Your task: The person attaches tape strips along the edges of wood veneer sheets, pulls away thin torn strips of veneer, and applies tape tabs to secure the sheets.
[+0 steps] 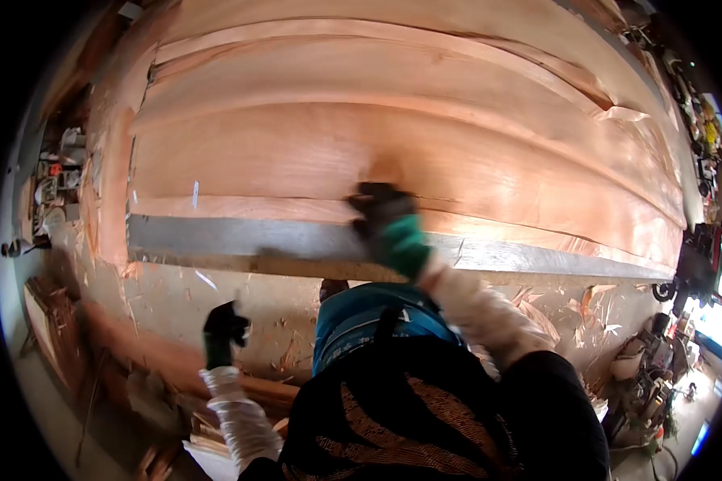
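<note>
Wide, thin sheets of reddish-brown wood veneer (297,148) lie in overlapping layers across the bench in front of me. My right hand (389,220), in a black and green glove, is over the near edge of the sheets and a long grey metal strip (241,236). Motion smears its fingers, so what they grip, if anything, is unclear. My left hand (226,327), gloved the same way, hangs in front of the bench at lower left, apart from the veneer. Its fingers are curled in, and any small thing inside them is hidden. Short pale tape strips (196,194) sit on the veneer at left.
Torn veneer scraps (587,305) litter the floor below the bench edge. Wood pieces (52,329) lean at the far left. Cluttered tools and machine parts (650,365) stand at lower right. More clutter (60,172) lines the left side.
</note>
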`<state>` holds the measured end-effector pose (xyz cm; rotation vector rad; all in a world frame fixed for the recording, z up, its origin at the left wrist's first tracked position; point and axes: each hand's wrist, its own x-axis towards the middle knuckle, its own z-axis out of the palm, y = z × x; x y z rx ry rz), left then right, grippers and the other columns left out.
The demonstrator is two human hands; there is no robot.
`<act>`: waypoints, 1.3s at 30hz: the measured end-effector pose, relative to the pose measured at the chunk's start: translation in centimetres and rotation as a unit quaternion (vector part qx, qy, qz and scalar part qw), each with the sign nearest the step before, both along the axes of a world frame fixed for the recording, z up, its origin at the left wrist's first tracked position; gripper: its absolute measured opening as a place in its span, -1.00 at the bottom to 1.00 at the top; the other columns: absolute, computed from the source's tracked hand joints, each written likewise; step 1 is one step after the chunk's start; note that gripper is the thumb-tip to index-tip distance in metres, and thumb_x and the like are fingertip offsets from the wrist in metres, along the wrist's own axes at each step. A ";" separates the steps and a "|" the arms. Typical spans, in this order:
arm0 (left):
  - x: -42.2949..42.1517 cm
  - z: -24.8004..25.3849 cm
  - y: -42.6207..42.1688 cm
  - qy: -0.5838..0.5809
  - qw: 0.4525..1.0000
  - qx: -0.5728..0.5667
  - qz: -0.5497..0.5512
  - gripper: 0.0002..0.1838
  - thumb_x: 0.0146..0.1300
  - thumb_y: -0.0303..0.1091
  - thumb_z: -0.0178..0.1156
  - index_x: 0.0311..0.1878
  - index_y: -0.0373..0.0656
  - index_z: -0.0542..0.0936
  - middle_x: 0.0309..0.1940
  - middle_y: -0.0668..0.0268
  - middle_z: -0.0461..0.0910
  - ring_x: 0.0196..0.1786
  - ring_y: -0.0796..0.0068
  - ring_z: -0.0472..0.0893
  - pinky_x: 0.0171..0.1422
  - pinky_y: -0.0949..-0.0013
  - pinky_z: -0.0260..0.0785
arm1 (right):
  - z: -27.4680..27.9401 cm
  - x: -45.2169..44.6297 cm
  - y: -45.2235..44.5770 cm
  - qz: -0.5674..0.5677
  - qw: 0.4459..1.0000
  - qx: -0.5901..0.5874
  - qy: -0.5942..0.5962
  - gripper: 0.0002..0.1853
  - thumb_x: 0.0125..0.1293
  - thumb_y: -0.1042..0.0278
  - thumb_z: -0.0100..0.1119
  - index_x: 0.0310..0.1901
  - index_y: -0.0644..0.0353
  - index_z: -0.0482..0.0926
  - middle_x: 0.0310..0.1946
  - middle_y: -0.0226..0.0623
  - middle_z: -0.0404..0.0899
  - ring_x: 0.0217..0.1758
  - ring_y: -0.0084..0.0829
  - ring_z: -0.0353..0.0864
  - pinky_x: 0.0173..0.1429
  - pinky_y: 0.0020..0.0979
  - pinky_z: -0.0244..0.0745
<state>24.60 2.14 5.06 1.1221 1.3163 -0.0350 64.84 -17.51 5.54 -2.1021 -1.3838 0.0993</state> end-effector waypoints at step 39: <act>19.1 -1.2 -31.0 0.024 0.999 0.033 -0.005 -0.68 0.29 -0.24 0.16 0.04 -0.17 0.57 -0.54 0.23 0.59 -0.67 0.41 0.52 -0.69 0.39 0.33 | -0.2 18.1 -38.5 -0.075 0.990 0.070 -0.094 -0.62 0.12 0.22 0.25 0.00 0.06 0.61 0.07 -0.17 0.54 0.09 -0.04 0.50 0.13 -0.01 0.40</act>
